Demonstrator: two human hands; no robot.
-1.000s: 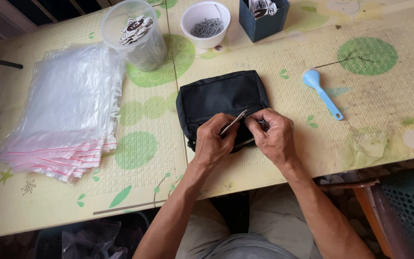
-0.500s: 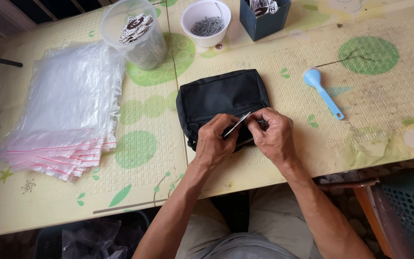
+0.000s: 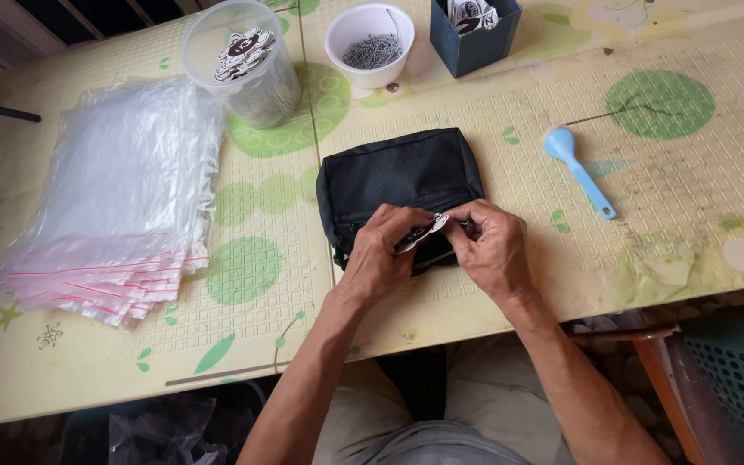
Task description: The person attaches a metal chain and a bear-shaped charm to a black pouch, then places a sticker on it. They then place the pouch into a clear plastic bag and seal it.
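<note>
A black fabric pouch [image 3: 393, 176] lies on the table in front of me. Both hands meet over its near edge. My left hand [image 3: 382, 254] pinches a small flat black-and-white piece [image 3: 424, 232] with its fingertips. My right hand [image 3: 488, 245] touches the same piece from the right side, fingers curled around something small that I cannot make out. The near edge of the pouch is hidden under my hands.
A stack of clear zip bags [image 3: 118, 198] lies at the left. At the back stand a clear tub [image 3: 243, 73] of black-and-white pieces, a white bowl [image 3: 370, 41] of small metal parts and a dark blue box [image 3: 474, 30]. A light blue spoon [image 3: 577, 168] lies at the right.
The small piece between my fingers has tilted flatter and dropped slightly toward the pouch's near edge. Both hands stayed in place over the pouch.
</note>
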